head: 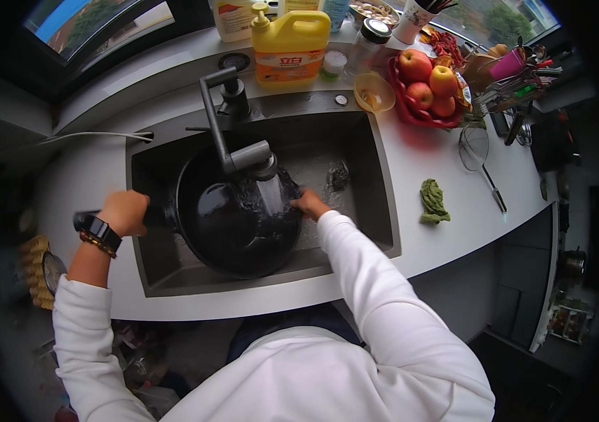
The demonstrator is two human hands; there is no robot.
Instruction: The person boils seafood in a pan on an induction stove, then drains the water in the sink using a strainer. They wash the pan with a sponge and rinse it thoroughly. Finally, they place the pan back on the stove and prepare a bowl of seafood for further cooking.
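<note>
A black wok [225,227] lies tilted in the dark sink [355,211]. Its handle is gripped by my left hand [124,212], which wears a black watch and a beaded bracelet, at the sink's left edge. My right hand [311,204] is at the wok's right rim, with the fingertips partly hidden; whether they pinch the rim is hard to see. From the dark faucet [249,156] above, water runs into the right part of the wok and spreads over its inner wall. Water also wets the sink floor to the right of the wok.
A yellow detergent jug [290,50], a glass jar [365,50] and a translucent yellow bowl [374,94] stand behind the sink. Farther right are a red basket [429,117] of apples, a crumpled green cloth [434,201] and a wire strainer [473,147]. An egg tray [37,269] is at left.
</note>
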